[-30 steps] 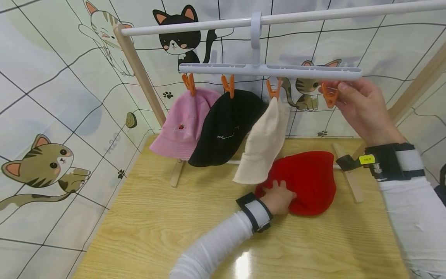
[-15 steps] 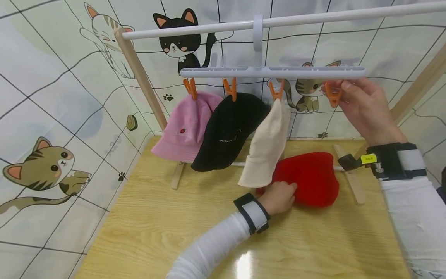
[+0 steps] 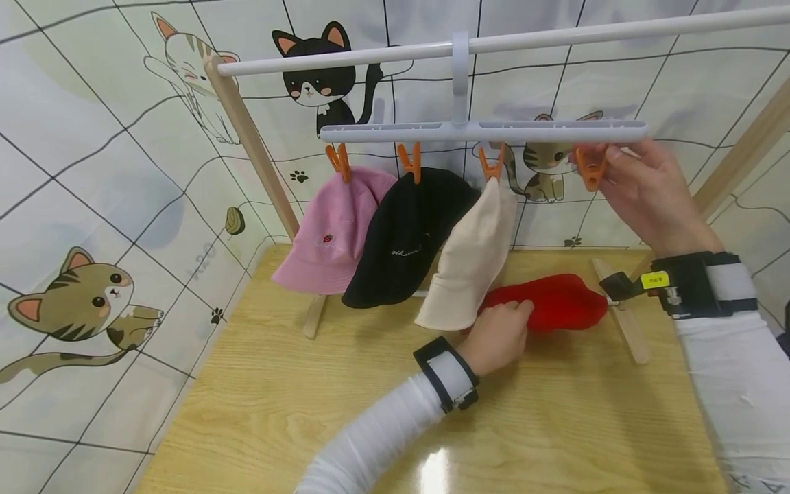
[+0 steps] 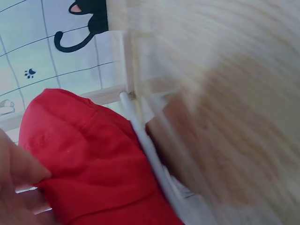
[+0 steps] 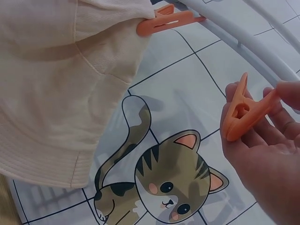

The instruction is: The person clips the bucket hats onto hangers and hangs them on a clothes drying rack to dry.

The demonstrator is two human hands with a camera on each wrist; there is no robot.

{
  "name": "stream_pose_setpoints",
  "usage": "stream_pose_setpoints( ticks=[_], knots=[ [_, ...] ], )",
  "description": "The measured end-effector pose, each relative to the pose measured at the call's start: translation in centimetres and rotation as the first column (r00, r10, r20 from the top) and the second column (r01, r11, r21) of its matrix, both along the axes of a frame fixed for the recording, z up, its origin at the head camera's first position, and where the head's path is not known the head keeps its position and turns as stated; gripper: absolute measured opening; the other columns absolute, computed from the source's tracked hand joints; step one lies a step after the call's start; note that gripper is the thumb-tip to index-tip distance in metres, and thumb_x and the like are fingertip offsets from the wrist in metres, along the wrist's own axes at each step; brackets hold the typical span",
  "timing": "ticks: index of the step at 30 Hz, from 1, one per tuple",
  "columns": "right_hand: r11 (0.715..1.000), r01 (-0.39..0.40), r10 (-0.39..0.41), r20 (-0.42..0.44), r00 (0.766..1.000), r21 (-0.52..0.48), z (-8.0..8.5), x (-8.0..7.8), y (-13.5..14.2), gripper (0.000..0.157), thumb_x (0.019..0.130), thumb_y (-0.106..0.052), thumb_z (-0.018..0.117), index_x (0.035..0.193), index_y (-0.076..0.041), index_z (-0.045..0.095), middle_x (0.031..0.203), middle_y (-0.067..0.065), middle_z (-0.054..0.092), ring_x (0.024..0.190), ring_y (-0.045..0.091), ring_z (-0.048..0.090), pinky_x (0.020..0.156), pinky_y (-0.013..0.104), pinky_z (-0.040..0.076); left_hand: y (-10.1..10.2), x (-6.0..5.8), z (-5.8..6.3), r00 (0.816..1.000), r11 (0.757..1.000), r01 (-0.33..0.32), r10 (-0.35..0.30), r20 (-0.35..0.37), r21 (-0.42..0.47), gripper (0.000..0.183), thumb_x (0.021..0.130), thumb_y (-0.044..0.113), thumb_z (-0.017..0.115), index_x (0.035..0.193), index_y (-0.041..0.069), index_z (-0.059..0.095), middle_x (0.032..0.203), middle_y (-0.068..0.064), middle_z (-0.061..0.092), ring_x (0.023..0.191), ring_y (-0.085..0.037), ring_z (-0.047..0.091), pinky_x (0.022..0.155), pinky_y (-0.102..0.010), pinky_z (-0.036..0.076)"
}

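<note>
My left hand (image 3: 498,336) pinches a red hat (image 3: 564,302) low over the table, its fabric folded narrow in the head view. In the left wrist view, thumb and fingers meet at the edge of the red hat (image 4: 93,150). At the right end of a white hanger (image 3: 395,132), my right hand (image 3: 644,192) grips an orange clip (image 5: 246,112) by its handles. Nothing hangs from that clip. Other orange clips hold a pink bucket hat (image 3: 333,233), a black bucket hat (image 3: 407,240) and a cream bucket hat (image 3: 472,261) below the hanger.
The hanger hooks over a white rod (image 3: 617,34) on a wooden stand (image 3: 253,144). A lower white bar (image 4: 150,150) runs beside the red hat. The wooden table (image 3: 278,384) meets a cat-patterned wall covering (image 3: 123,171) at the back and left.
My left hand has gone from lying spread on the red hat to gripping it, and has drawn it up off the table, folding it. My right hand stays at the clip.
</note>
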State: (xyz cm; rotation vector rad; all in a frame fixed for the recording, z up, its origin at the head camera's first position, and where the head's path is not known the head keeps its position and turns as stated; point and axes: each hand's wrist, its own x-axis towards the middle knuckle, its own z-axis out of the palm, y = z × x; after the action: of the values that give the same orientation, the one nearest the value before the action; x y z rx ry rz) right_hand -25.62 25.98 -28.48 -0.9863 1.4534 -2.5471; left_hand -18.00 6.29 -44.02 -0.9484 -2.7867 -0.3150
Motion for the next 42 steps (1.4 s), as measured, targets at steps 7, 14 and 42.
stream_pose_setpoints(
  ticks=[7,14,42],
  knots=[
    [0.997,-0.066,0.066,-0.021,0.998,0.037,-0.3,0.0,0.0,0.047,0.101,0.009,0.033,0.147,0.002,0.032,0.137,0.020,0.047,0.125,0.030,0.043,0.102,0.028,0.037,-0.4,-0.7,1.3,0.999,0.979,-0.027,0.032,-0.024,0.203,0.015,0.086,-0.001,0.063,0.098,0.008,0.063,0.088,0.000,0.068,0.078,-0.008,0.063,0.069,-0.015,0.048],
    [0.997,-0.056,0.057,-0.014,0.998,0.046,-0.4,0.1,-0.1,0.046,0.100,0.010,0.033,0.146,0.004,0.033,0.138,0.019,0.044,0.126,0.028,0.040,0.103,0.028,0.037,-0.9,-1.3,2.6,0.998,0.937,-0.066,0.067,0.010,0.343,0.021,0.089,-0.002,0.061,0.106,0.008,0.067,0.093,-0.001,0.071,0.081,-0.009,0.065,0.070,-0.015,0.048],
    [0.993,0.068,-0.074,0.059,0.996,0.094,-0.1,1.1,-0.4,0.048,0.098,0.009,0.041,0.144,-0.004,0.040,0.137,0.013,0.044,0.119,0.024,0.042,0.094,0.025,0.045,-1.2,-2.2,7.9,0.998,0.846,-0.005,-0.028,0.053,0.533,0.020,0.095,0.004,0.057,0.113,0.005,0.065,0.096,-0.005,0.070,0.075,-0.006,0.059,0.068,-0.009,0.045]
  ],
)
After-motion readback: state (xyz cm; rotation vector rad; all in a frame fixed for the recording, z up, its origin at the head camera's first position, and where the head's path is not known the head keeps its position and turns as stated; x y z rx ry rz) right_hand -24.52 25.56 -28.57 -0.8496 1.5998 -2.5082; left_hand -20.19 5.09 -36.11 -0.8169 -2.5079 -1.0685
